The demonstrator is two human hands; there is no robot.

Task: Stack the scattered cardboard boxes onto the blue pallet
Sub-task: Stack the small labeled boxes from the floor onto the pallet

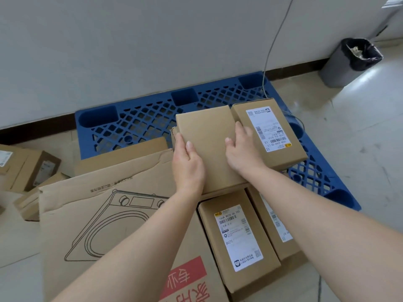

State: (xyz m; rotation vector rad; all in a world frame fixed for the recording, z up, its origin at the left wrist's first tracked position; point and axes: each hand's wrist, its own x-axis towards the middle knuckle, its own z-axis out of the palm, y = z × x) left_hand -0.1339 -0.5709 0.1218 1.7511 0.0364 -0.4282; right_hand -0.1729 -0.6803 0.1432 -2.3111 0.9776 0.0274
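A plain cardboard box [207, 147] is gripped at mid-frame by the left hand [187, 164] and right hand [244, 149], fingers curled round its sides. It's held over the blue pallet [141, 118], touching a labelled box [268, 131] on its right.

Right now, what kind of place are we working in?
Likely a small stockroom or office back room handling parcels: a blue plastic pallet lies on the tiled floor against a plain wall, cardboard boxes with shipping labels lie on and beside it, and a lined waste bin stands nearby.
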